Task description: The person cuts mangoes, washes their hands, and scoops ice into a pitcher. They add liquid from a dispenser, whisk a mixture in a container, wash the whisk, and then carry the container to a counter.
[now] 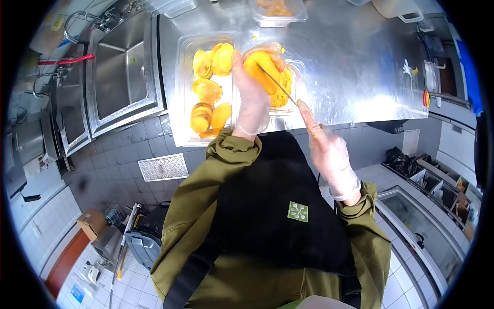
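Small tub (302, 77) as reference. Left hand (252, 100), gloved, gripping a yellow fruit piece (260, 72): fruit sits between thumb and curled fingers, above the tub's left part. Right hand (329, 154), gloved, closed round the knife (282, 87), to the tub's near right; handle hidden in the grip. Blade crosses over the tub and meets the fruit; depth of cut can't be told. Cut pieces (283, 97) inside the tub. Large tray (182, 103) with more yellow fruit (207, 90) left of the tub.
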A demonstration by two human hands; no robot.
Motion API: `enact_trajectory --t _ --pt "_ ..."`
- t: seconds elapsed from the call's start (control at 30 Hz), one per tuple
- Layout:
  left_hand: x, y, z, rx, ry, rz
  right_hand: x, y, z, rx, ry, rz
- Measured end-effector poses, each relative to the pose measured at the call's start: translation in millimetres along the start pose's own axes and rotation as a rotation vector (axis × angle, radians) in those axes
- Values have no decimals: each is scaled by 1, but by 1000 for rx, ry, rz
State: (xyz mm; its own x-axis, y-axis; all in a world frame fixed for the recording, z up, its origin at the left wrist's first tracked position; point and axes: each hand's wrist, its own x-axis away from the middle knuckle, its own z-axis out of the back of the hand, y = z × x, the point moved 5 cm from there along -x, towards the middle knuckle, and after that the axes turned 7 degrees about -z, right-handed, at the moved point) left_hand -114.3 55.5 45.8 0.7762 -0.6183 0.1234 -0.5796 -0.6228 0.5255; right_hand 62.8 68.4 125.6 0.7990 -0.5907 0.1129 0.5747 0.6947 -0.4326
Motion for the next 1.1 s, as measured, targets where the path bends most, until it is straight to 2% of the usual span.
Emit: enact_trajectory --t 0.23,0.37,0.5,0.7,0.97,1.1 --pt "-4 11 12 -47 34 -51 17 12 0 4 -129 -54" --pt "-10 12 16 -23 -18 -69 19 8 5 -96 -75 -1" --pt "-1 12 2 -82 44 -23 9 -8 10 -148 -16 58" --pt "-2 11 7 -80 -1 -31 4 -9 -2 -48 -1 39" --pt "-3 16 20 -158 11 -82 17 11 -8 6 -173 -30" --pt "-6 16 15 -3 -13 -23 17 10 0 -78 -146 -5"
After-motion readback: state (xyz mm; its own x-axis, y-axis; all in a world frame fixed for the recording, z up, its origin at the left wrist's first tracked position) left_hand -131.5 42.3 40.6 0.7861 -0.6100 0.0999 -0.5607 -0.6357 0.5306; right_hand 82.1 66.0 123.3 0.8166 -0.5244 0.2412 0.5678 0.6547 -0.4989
